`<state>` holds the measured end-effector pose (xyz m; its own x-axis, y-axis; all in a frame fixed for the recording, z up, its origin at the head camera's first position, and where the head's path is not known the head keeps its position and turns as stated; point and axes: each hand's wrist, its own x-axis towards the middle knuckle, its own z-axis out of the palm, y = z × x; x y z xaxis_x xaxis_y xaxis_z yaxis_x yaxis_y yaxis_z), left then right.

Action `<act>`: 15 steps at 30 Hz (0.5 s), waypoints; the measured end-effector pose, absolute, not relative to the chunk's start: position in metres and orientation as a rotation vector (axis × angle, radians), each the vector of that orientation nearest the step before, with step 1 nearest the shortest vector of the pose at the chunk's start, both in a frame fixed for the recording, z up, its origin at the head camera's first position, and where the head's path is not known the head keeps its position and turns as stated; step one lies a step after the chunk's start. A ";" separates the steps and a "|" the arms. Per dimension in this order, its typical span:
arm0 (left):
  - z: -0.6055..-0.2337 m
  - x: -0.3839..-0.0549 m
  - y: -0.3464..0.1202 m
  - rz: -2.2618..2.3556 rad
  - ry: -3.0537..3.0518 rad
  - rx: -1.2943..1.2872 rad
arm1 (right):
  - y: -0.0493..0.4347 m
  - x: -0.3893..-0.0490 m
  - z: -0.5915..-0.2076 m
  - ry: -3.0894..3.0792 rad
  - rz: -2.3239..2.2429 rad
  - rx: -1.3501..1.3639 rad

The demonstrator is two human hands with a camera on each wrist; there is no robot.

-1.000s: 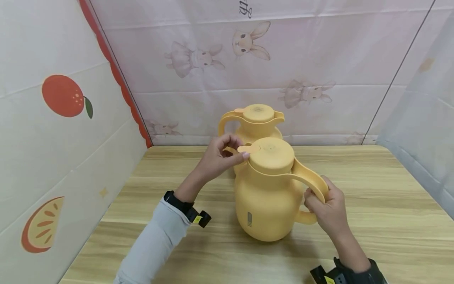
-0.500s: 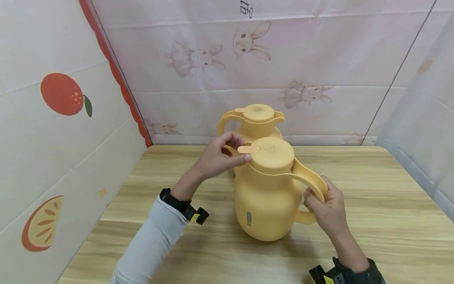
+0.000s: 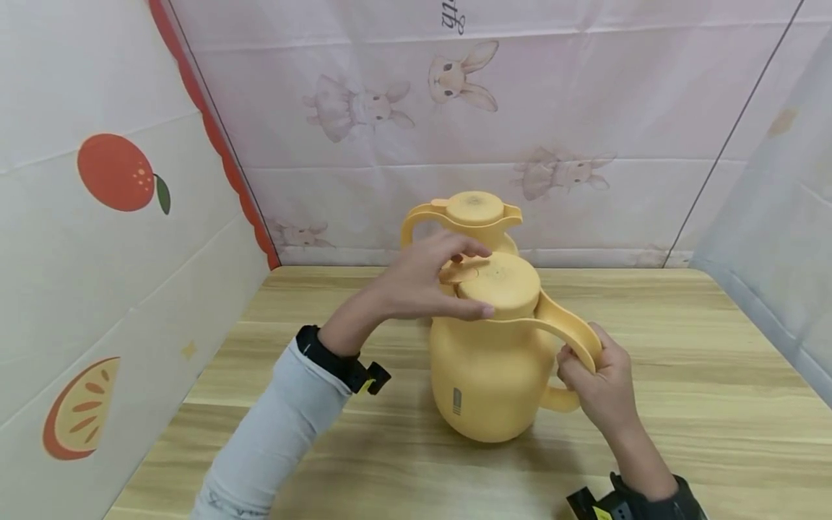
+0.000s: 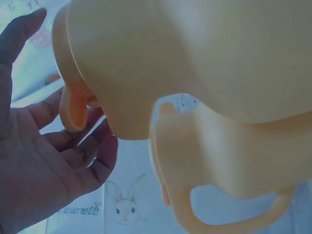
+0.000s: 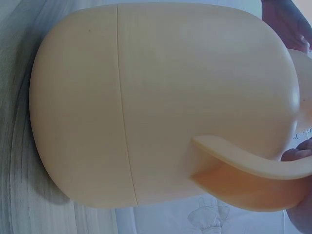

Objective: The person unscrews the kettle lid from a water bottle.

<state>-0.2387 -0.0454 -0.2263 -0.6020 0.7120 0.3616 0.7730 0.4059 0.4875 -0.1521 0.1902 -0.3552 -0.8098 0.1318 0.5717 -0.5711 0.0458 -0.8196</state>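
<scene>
Right hand (image 3: 604,375) grips the front thermos jug's (image 3: 484,368) handle (image 3: 572,328), best held steady, as left hand (image 3: 416,283) arches loose fingers (image 3: 464,243) around its lid (image 3: 503,285).

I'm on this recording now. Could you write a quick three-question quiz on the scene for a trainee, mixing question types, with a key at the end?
1. Multiple choice: In the head view, which part of the front jug does the right hand hold?
a) its base
b) its handle
c) its spout

2. True or false: In the head view, the handles of both jugs extend toward the same side of the picture.

3. Short answer: Which hand is at the lid of the front jug?

Key
1. b.
2. False: the front jug's handle extends to the right, the rear jug's to the left.
3. The left hand.
</scene>
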 end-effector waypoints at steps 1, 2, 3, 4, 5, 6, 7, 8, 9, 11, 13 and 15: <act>-0.224 -0.238 -0.043 -0.920 -2.573 -1.357 | 0.190 -0.152 -0.355 -1.823 1.818 0.438; -0.222 -0.238 -0.040 -0.879 -2.590 -1.364 | 0.190 -0.152 -0.355 -1.819 1.819 0.441; -0.220 -0.238 -0.038 -0.841 -2.603 -1.371 | 0.191 -0.152 -0.356 -1.818 1.818 0.443; -0.218 -0.238 -0.035 -0.816 -2.616 -1.376 | 0.191 -0.152 -0.356 -1.816 1.818 0.445; -0.216 -0.238 -0.033 -0.794 -2.628 -1.381 | 0.191 -0.152 -0.356 -1.814 1.819 0.451; -0.214 -0.238 -0.032 -0.773 -2.637 -1.386 | 0.191 -0.152 -0.357 -1.815 1.818 0.453; -0.213 -0.238 -0.030 -0.751 -2.647 -1.389 | 0.191 -0.152 -0.357 -1.815 1.817 0.457; -0.211 -0.238 -0.029 -0.735 -2.654 -1.396 | 0.191 -0.153 -0.357 -1.814 1.818 0.462; -0.210 -0.238 -0.027 -0.728 -2.668 -1.402 | 0.191 -0.153 -0.357 -1.813 1.819 0.464; -0.208 -0.237 -0.025 -0.706 -2.704 -1.410 | 0.191 -0.154 -0.358 -1.808 1.822 0.477; -0.207 -0.238 -0.021 -0.670 -2.739 -1.414 | 0.191 -0.154 -0.358 -1.799 1.826 0.491; -0.208 -0.238 -0.017 -0.633 -2.791 -1.402 | 0.192 -0.154 -0.359 -1.792 1.828 0.502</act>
